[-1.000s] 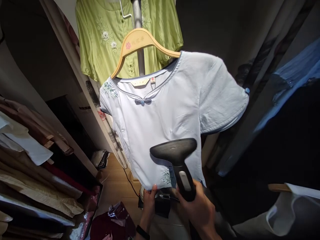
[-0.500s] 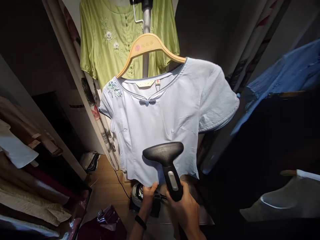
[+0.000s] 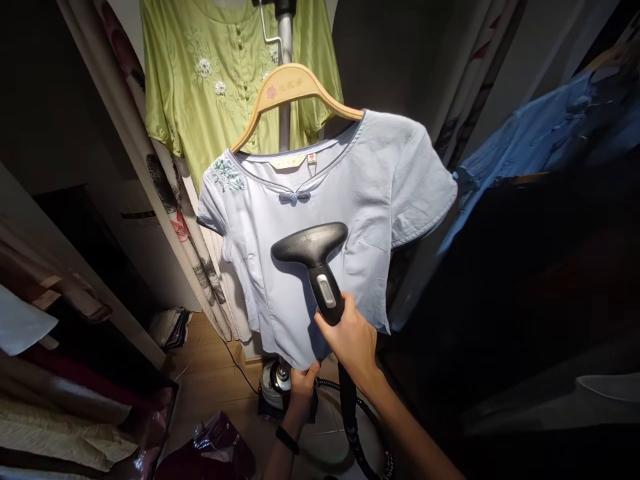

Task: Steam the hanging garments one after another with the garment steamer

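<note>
A pale blue short-sleeved blouse (image 3: 300,293) hangs on a wooden hanger (image 3: 287,83), with embroidery on one shoulder and a knotted fastener at the neck. My right hand (image 3: 353,340) is wrapped round the handle of a black garment steamer head (image 3: 310,245). Its wide face lies against or just in front of the blouse's chest; the exact contact is hidden. Down at the hem, my left hand (image 3: 304,383) pinches the bottom edge of the blouse. A dark hose (image 3: 347,400) runs down from the steamer handle.
Behind the blouse, a green blouse (image 3: 185,100) hangs by a metal pole (image 3: 285,120). The steamer base (image 3: 273,390) stands on the wooden floor near a maroon bag (image 3: 215,453). Clothes on racks line both sides, including a blue garment (image 3: 530,133).
My right hand has moved the steamer head up the blouse, from its lower part to the chest. My left hand keeps hold of the hem. The view has shifted slightly.
</note>
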Demonstrator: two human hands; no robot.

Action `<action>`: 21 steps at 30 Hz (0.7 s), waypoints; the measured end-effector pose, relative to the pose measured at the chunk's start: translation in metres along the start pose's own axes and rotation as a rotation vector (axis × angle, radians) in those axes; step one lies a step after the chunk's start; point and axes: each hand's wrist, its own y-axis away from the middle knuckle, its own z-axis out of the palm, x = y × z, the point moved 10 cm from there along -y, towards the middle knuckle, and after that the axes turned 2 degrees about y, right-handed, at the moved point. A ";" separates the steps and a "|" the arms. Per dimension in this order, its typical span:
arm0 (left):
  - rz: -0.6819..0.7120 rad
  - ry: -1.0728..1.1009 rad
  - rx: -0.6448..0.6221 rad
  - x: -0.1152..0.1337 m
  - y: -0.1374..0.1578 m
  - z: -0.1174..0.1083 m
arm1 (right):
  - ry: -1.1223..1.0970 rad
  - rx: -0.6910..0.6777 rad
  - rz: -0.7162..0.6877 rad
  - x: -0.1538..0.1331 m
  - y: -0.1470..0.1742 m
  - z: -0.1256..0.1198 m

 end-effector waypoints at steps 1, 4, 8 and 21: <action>0.023 0.004 -0.009 0.002 0.000 0.000 | 0.009 -0.018 0.006 0.005 0.005 0.005; 0.049 0.035 -0.076 0.003 -0.004 0.001 | 0.044 -0.103 0.040 0.027 0.030 0.027; 0.023 0.058 -0.122 0.002 -0.010 0.001 | 0.068 -0.193 0.089 0.050 0.055 0.049; -0.037 0.009 -0.047 -0.002 -0.008 -0.013 | 0.025 0.000 0.031 -0.008 -0.003 0.001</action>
